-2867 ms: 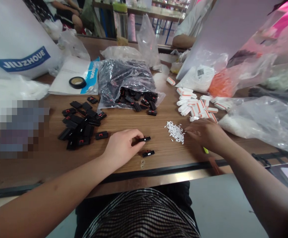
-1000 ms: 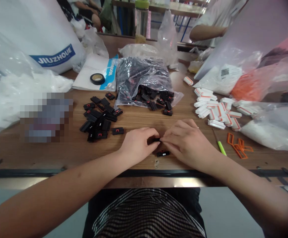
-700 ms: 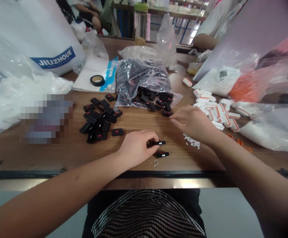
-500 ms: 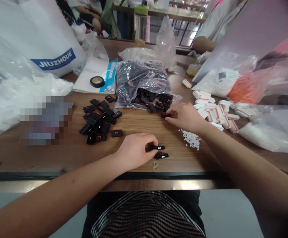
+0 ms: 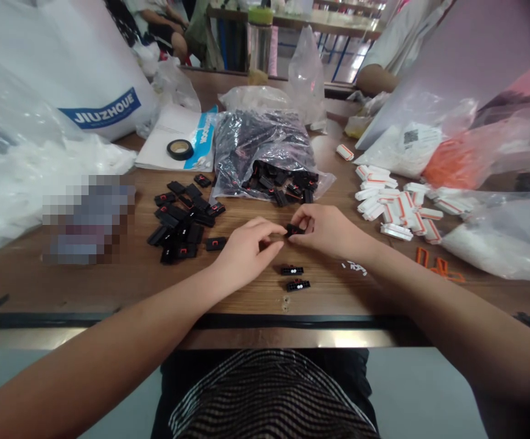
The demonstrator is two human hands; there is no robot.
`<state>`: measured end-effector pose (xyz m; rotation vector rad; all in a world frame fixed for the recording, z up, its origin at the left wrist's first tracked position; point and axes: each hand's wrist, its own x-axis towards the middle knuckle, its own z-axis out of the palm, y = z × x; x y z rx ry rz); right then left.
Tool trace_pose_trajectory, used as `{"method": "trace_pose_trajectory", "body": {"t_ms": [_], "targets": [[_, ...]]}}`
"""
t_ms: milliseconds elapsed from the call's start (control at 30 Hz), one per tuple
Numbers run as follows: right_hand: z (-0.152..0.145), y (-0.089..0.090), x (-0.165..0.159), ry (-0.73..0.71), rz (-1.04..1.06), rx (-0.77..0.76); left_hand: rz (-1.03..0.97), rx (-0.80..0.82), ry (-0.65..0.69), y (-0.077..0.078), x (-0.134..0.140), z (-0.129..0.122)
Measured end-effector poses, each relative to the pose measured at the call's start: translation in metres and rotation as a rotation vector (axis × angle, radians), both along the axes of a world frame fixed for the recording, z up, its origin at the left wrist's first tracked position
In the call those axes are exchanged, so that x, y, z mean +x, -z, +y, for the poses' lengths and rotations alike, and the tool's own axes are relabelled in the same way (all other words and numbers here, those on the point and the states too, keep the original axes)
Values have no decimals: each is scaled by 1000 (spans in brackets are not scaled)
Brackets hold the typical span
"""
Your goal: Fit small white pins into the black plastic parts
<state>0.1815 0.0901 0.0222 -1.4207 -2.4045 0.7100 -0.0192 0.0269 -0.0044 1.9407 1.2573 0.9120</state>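
My right hand pinches a small black connector housing with a red clip on it. Close to its left end is my left hand, thumb and forefinger apart with nothing between them. Whether the left fingertips touch the housing is hard to see. Below the hands, two black housings lie one in front of the other: the upper housing and the lower housing, each with white dots on its face. Tiny white pegs lie beneath my right wrist, which partly hides them.
A heap of black housings lies left; an open plastic bag of more stands behind. White parts with orange strips and orange clips are at right. Black tape rests on a booklet. A table edge runs in front.
My right hand has come left and nearer from the bag's mouth with a black housing. My left hand has let go of the upper housing on the table and moved up toward the right hand.
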Motion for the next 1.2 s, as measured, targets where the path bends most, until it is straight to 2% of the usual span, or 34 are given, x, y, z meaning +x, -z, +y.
{"method": "trace_pose_trajectory", "body": {"t_ms": [133, 333, 467, 533, 600, 700, 767, 867, 933, 1033, 1200], "targets": [[-8, -2, -18, 48, 39, -31, -4, 33, -21, 5, 7, 4], [-9, -3, -26, 104, 362, -425, 125, 68, -87, 0, 6, 5], [-10, -8, -31, 155, 465, -528, 185, 87, -70, 0, 3, 6], [-8, -14, -25, 157, 446, -463, 168, 75, -58, 1, 1, 5], [-5, -21, -8, 147, 383, -290, 149, 58, -56, 2, -2, 5], [-2, -30, 42, 184, 172, -8, 121, 36, -41, 3, -4, 4], [-3, -31, 81, 271, -12, 53, 113, 15, -23, 4, -4, 4], [-15, -23, 126, 324, -201, 18, 139, -16, -18, 6, 0, 3], [-25, -15, 139, 346, -240, -43, 160, -15, -30, 6, 3, 1], [-39, -6, 140, 361, -225, -80, 184, 3, -32, 6, 5, -1], [-49, -2, 132, 289, -193, 1, 226, 54, -1, 4, 5, -4]]}}
